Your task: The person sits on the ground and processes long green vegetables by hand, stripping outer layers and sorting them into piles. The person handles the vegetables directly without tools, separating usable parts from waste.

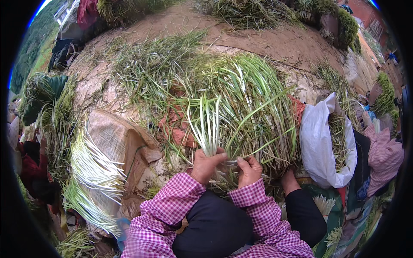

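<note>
My left hand (206, 165) grips a small bunch of peeled white stalks (206, 125), which look like scallions or chives, standing upright with pale green tips. Close on its right, my right hand (250, 169) pinches a thin green stalk (246, 127), though the fingertips are slightly blurred. Beyond both hands spreads a large heap of unpeeled green stalks (271, 113), their root ends towards me. At my left, clean white stalks (96, 161) lie in a pile over a woven plastic sack (108, 132), with a greener bundle (90, 203) just below them.
A white woven sack (317, 142) holding stripped leaves stands right of the heap. Discarded leaves (145, 67) litter the ground ahead. My bare foot (289, 180) rests beside the heap. One person (385, 158) sits at far right, another (35, 164) at far left.
</note>
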`<state>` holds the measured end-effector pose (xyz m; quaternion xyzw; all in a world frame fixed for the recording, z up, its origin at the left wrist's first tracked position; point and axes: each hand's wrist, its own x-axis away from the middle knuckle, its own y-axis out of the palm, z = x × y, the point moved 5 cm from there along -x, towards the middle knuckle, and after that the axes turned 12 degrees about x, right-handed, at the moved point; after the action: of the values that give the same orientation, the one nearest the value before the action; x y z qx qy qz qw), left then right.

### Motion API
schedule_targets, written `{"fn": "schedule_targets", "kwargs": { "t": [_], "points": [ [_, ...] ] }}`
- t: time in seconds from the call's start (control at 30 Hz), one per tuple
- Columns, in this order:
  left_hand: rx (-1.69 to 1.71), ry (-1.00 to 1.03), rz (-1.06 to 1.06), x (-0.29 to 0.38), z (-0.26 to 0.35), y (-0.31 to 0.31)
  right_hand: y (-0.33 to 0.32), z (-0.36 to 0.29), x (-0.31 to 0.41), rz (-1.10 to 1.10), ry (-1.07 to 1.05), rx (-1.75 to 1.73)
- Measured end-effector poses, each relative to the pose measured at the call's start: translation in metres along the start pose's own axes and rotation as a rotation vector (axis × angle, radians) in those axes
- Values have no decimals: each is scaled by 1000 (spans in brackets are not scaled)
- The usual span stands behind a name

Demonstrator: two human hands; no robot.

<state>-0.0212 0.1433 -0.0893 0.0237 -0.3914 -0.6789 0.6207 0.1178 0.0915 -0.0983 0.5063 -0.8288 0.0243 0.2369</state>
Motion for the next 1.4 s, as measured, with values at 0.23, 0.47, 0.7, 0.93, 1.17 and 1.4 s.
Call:
{"fn": "schedule_targets", "kwargs": {
  "t": [0.23,0.47,0.7,0.93,1.17,1.4],
  "points": [
    [102,126,42,-6,9,1,-68,78,10,-60,118,1150],
    [-21,56,25,-3,9,8,-36,29,3,-471,125,1516],
    [-300,0,-75,-7,0,31,9,4,-21,-133,-153,299],
    [192,-29,11,-12,0,-8,-54,-9,-28,115,-45,-24],
    [-52,116,169,0,18,-56,-84,-83,-38,175,-251,216],
    [-69,225,-125,19,14,11,55,-120,-7,-377,-724,845]
  ]
}}
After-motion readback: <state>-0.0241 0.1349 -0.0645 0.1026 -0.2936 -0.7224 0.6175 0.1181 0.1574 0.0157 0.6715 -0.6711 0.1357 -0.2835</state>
